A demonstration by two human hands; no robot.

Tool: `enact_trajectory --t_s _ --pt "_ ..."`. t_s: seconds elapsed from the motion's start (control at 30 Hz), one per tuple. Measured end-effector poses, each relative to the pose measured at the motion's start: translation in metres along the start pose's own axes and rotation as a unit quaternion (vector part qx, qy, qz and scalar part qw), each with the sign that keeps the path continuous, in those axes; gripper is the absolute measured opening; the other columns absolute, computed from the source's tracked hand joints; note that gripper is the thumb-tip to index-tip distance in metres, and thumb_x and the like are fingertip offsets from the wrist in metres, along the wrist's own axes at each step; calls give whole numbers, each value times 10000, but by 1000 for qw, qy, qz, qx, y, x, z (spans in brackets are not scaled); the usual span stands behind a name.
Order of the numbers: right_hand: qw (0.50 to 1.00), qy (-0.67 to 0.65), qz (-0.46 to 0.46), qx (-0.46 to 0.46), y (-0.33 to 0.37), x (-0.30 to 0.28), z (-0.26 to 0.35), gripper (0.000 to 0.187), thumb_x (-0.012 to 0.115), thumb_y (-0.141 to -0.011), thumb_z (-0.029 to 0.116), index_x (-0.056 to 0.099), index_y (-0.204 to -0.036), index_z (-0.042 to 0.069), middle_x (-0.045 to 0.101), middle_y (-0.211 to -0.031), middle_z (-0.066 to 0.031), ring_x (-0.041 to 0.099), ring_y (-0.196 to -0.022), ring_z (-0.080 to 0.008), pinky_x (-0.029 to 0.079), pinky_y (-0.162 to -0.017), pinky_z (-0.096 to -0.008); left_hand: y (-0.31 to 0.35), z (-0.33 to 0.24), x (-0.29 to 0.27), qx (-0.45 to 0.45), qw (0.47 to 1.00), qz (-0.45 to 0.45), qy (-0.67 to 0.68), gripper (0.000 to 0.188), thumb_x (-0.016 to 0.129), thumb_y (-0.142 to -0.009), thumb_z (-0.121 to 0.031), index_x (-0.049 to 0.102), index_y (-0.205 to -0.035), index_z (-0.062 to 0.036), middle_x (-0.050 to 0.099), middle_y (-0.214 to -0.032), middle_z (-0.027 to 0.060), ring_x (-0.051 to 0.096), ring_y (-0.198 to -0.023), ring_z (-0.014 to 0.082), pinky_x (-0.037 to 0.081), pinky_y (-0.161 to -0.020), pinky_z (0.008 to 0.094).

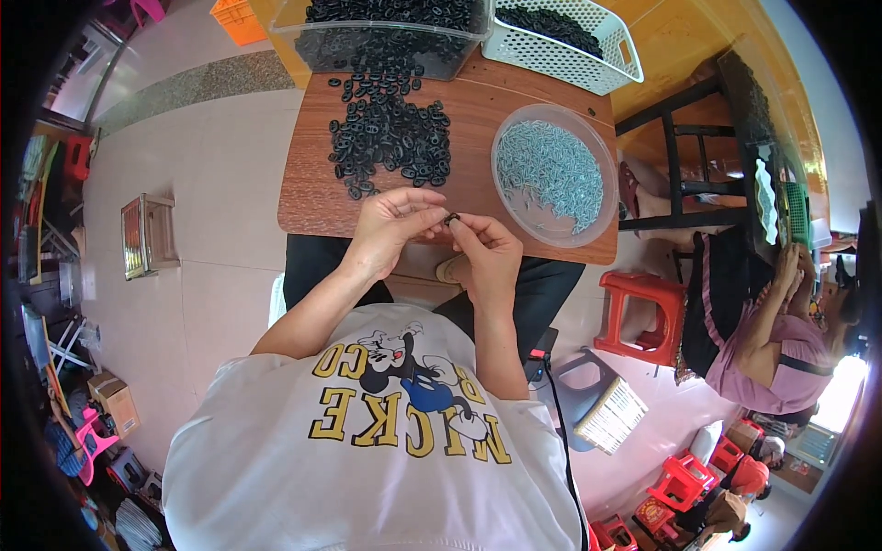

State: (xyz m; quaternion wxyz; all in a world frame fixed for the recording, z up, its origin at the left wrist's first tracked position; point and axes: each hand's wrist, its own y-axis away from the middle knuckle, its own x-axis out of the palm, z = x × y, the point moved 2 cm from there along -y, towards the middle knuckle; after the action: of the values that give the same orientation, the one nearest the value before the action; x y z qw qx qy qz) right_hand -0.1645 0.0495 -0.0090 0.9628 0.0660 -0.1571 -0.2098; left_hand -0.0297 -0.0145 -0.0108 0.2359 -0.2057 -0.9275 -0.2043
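At the fingertips of the right hand, I saw through the head camera a small dark piece, pinched between thumb and forefinger. The left hand met it from the other side, but I could not tell whether its fingers gripped. I judged the piece light, rather stiff and perhaps a little slippery, so best taken by opposite edges, with the tips only. Both hands were at the near edge of the brown table. Beyond them lay a loose heap of black oval pieces, reaching toward a clear bin. Rightward stood a round tub of small bluish metal parts, and behind it a white perforated basket.
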Motion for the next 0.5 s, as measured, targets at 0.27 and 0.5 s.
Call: enact_trajectory --t_s 0.27,0.5 --pt "1000 4 13 -2 -1 -2 -3 95 660 -806 22 665 -888 -25 675 -784 -61 574 -655 -65 435 -592 -183 0 1 1 -18 1000 -8 22 167 624 -836 -3 624 -1003 4 667 -883 91 641 -739 116 505 -634 205" --pt "997 79 -14 -22 6 3 2 92 658 -815 40 666 -876 -28 666 -768 -40 554 -631 -47 424 -571 -172 3 2 0 43 994 0 -102 203 632 -838 -26 615 -1034 27 660 -864 90 625 -728 107 503 -649 214"
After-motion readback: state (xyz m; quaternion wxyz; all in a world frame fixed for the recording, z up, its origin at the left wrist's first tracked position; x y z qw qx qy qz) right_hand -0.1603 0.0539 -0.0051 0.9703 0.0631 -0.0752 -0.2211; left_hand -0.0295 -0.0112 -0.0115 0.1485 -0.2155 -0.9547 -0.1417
